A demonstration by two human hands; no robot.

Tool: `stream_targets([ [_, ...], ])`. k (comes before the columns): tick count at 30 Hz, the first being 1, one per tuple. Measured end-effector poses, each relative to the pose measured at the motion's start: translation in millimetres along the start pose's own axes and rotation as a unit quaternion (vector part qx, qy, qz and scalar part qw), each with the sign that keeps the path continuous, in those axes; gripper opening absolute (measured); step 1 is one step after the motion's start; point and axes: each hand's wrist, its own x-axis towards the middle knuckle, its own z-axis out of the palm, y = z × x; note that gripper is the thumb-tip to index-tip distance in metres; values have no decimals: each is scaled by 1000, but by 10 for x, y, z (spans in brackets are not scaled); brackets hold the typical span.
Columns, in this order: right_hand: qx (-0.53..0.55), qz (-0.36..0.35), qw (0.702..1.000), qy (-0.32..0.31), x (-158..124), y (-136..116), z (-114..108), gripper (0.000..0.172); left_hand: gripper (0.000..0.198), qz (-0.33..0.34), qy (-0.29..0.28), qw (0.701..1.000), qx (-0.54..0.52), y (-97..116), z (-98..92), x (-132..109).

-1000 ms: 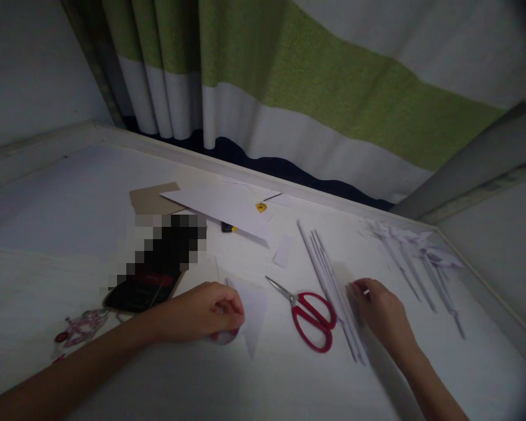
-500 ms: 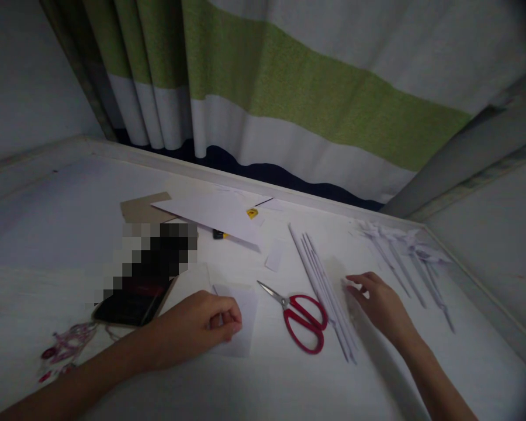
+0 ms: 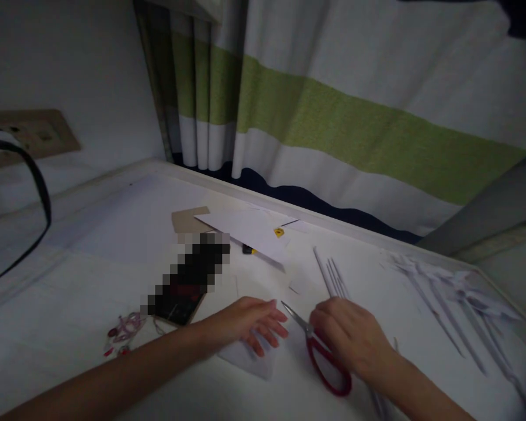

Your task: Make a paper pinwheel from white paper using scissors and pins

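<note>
Head view: right hand (image 3: 350, 333) overlaps scissors (image 3: 309, 331), well inside table edge (image 3: 355, 229).

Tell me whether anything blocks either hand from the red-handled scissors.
Nothing visible does. The right hand covers part of the red-handled scissors; whether it grips them is hidden. The left hand is apart from the blades, with no object seen between; white paper lies below that hand.
</note>
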Motion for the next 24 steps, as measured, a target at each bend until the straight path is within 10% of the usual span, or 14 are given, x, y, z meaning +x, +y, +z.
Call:
stream_targets([
  [3, -23, -188, 982, 21, 441, -308, 20, 26, 37, 28, 15, 996, -83, -37, -19, -27],
  [6, -14, -219, 974, 52, 708, -400, 65, 27, 28, 58, 57, 992, -99, -35, -74, -70],
  [14, 18, 76, 990, 118, 1092, 456, 296, 26, 28, 105, 128, 978, -129, -122, -146, -22],
  [24, 35, 75, 996, -44, 1407, 1125, 812, 21, 16, 100, 45, 989, -98, -128, -93, -61],
])
